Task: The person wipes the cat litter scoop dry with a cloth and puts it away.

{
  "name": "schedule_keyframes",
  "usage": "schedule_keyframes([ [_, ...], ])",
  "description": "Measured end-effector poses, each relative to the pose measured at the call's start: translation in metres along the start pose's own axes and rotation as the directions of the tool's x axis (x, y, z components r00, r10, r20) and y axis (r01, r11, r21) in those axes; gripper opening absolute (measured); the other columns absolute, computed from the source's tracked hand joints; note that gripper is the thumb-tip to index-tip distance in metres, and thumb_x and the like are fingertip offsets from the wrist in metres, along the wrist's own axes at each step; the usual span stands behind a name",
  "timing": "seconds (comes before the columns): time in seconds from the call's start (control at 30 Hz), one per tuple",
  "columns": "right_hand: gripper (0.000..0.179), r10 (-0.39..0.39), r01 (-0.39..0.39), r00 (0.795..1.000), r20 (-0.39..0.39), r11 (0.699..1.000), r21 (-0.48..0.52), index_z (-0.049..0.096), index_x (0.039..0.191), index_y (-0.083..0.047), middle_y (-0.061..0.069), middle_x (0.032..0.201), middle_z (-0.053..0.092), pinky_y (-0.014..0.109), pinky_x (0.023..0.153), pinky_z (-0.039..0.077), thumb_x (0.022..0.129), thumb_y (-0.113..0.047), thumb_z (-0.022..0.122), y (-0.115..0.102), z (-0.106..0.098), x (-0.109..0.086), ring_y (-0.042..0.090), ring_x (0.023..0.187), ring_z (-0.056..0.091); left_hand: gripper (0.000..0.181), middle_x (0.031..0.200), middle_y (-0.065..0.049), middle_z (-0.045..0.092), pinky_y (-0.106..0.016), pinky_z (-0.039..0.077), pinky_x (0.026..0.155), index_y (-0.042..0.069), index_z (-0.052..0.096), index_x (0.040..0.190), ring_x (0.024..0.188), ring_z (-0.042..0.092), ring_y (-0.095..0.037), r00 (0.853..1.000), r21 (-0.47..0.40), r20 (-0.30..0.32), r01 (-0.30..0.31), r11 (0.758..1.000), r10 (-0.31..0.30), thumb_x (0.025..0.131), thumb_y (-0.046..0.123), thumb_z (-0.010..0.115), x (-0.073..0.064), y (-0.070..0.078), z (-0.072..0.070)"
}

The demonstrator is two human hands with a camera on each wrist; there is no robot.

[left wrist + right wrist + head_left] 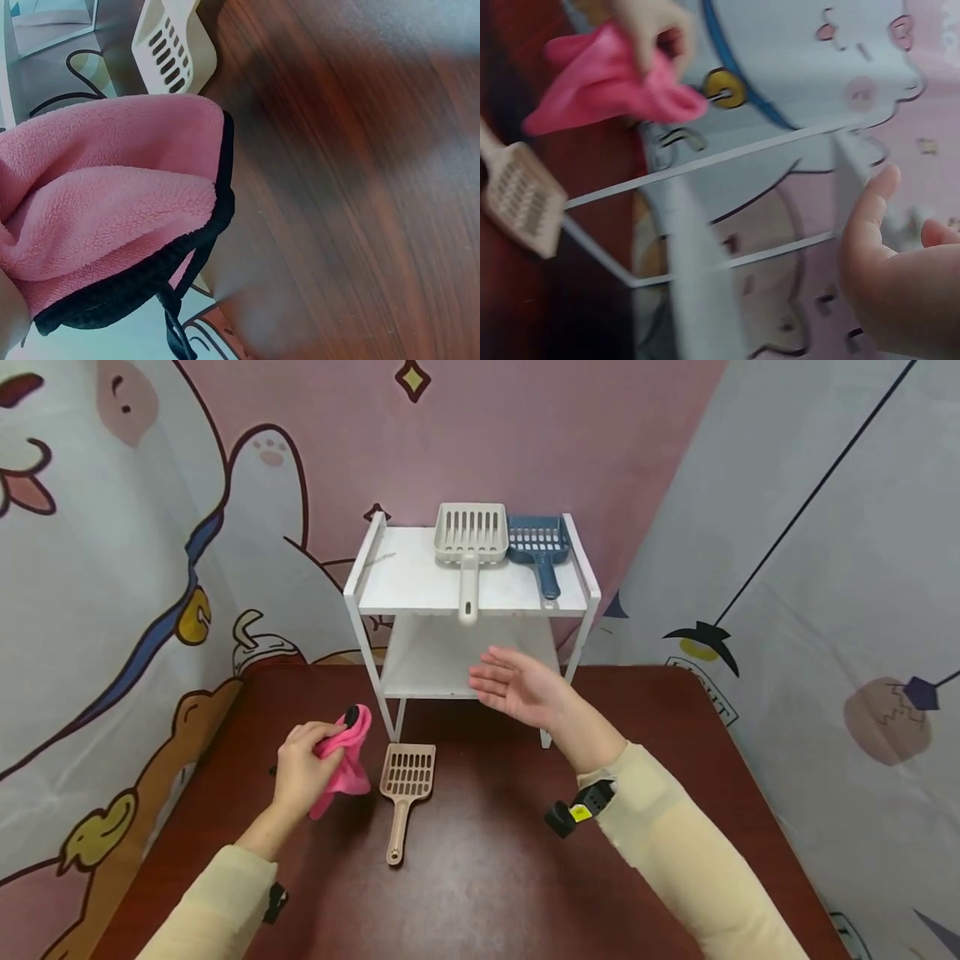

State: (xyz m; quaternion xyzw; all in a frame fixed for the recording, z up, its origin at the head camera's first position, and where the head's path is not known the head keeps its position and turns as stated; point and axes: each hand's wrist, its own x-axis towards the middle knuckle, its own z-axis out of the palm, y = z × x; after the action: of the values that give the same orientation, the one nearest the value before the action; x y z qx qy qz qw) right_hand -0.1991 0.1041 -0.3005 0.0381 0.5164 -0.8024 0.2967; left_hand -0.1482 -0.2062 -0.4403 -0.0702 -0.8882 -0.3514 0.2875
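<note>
My left hand (302, 768) grips a pink cloth (347, 766) with black edging, held over the left part of the table. In the left wrist view the cloth (112, 202) hangs in folds, its black trim and a small loop showing. My right hand (525, 687) is in front of the white shelf (367, 585), palm turned inward, fingers extended and holding nothing. A beige slotted litter scoop (406, 789) lies on the table just right of the cloth, handle toward me. On the shelf's top lie a cream scoop (469, 539) and a blue scoop (542, 547).
The two-tier white shelf stands at the back of the dark brown table (480, 877); the cream scoop's handle juts over its front edge. Behind and beside the table hangs a printed cartoon backdrop (570, 435). The shelf's lower tier (435, 664) sits behind my right hand.
</note>
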Motion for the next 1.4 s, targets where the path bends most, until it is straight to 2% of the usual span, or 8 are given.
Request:
schedule_keyframes([
  [0.1, 0.045, 0.027, -0.026, 1.0, 0.001, 0.998, -0.054, 0.028, 0.141, -0.003, 0.022, 0.141, 0.038, 0.025, 0.084, 0.05, 0.101, -0.022, 0.034, 0.025, -0.012, 0.009, 0.021, 0.108, 0.054, 0.025, 0.088, -0.013, 0.068, -0.009, 0.033, 0.065, 0.002, 0.073, 0.091, 0.08, 0.054, -0.022, 1.0, -0.002, -0.008, 0.0, 1.0, 0.0, 0.068, -0.007, 0.074, -0.001, -0.004, 0.0],
  [0.17, 0.034, 0.051, -0.052, 0.999, -0.014, 0.995, -0.086, 0.04, 0.13, -0.004, 0.019, 0.126, 0.05, 0.025, 0.078, 0.051, 0.1, -0.019, 0.038, 0.047, -0.019, 0.018, 0.016, 0.092, 0.058, 0.024, 0.088, -0.013, 0.068, -0.009, 0.034, 0.065, 0.003, 0.073, 0.09, 0.08, 0.054, -0.022, 1.0, 0.002, -0.011, -0.001, 1.0, 0.001, 0.068, -0.007, 0.074, -0.002, -0.005, 0.0],
  [0.3, 0.014, 0.121, -0.125, 0.992, -0.035, 0.981, -0.147, 0.051, 0.107, -0.008, 0.01, 0.1, 0.06, 0.031, 0.083, 0.052, 0.097, -0.016, 0.045, 0.094, -0.028, 0.034, 0.015, 0.082, 0.062, 0.024, 0.087, -0.013, 0.068, -0.009, 0.035, 0.065, 0.002, 0.073, 0.09, 0.08, 0.055, -0.023, 1.0, 0.003, -0.006, -0.006, 1.0, 0.006, 0.067, -0.007, 0.075, -0.005, -0.007, 0.002],
  [0.43, 0.023, 0.187, -0.197, 0.98, -0.07, 0.965, -0.175, 0.052, 0.113, -0.003, 0.005, 0.089, 0.063, 0.037, 0.088, 0.051, 0.095, -0.018, 0.05, 0.133, -0.031, 0.049, 0.016, 0.082, 0.063, 0.025, 0.087, -0.012, 0.068, -0.009, 0.034, 0.066, 0.003, 0.073, 0.091, 0.081, 0.055, -0.023, 1.0, -0.01, 0.005, -0.002, 1.0, 0.002, 0.067, -0.006, 0.075, -0.008, -0.008, 0.004],
  [0.57, 0.042, 0.232, -0.242, 0.97, -0.071, 0.95, -0.196, 0.044, 0.129, 0.006, 0.016, 0.105, 0.063, 0.042, 0.094, 0.048, 0.095, -0.019, 0.05, 0.161, -0.031, 0.059, 0.031, 0.101, 0.062, 0.026, 0.088, -0.011, 0.069, -0.009, 0.034, 0.066, 0.003, 0.073, 0.091, 0.081, 0.055, -0.023, 1.0, -0.014, 0.009, 0.016, 1.0, -0.016, 0.067, -0.006, 0.076, -0.01, -0.009, 0.004],
  [0.73, 0.046, 0.268, -0.27, 0.963, -0.041, 0.934, -0.235, 0.041, 0.132, 0.009, 0.031, 0.13, 0.048, 0.043, 0.095, 0.047, 0.097, -0.02, 0.046, 0.184, -0.028, 0.066, 0.043, 0.121, 0.048, 0.025, 0.088, -0.011, 0.069, -0.011, 0.035, 0.065, 0.003, 0.073, 0.091, 0.081, 0.055, -0.023, 1.0, 0.002, 0.001, 0.028, 1.0, -0.028, 0.067, -0.005, 0.076, -0.011, -0.01, 0.003],
  [1.13, 0.055, 0.362, -0.353, 0.932, -0.012, 0.898, -0.262, 0.036, 0.132, 0.014, 0.033, 0.13, 0.047, 0.05, 0.098, 0.043, 0.095, -0.025, 0.047, 0.224, -0.022, 0.076, 0.044, 0.121, 0.048, 0.024, 0.089, -0.011, 0.068, -0.008, 0.036, 0.066, 0.003, 0.072, 0.092, 0.082, 0.054, -0.021, 0.999, -0.012, 0.016, 0.043, 0.999, -0.043, 0.069, -0.004, 0.076, -0.013, -0.013, 0.003],
  [1.4, 0.057, 0.359, -0.36, 0.932, -0.046, 0.906, -0.223, 0.036, 0.132, 0.013, 0.029, 0.122, 0.053, 0.052, 0.095, 0.045, 0.093, -0.027, 0.049, 0.242, -0.016, 0.083, 0.039, 0.111, 0.055, 0.024, 0.09, -0.011, 0.068, -0.007, 0.037, 0.067, 0.003, 0.072, 0.092, 0.084, 0.054, -0.021, 0.999, -0.021, 0.015, 0.049, 0.999, -0.049, 0.069, -0.004, 0.076, -0.017, -0.015, 0.004],
])
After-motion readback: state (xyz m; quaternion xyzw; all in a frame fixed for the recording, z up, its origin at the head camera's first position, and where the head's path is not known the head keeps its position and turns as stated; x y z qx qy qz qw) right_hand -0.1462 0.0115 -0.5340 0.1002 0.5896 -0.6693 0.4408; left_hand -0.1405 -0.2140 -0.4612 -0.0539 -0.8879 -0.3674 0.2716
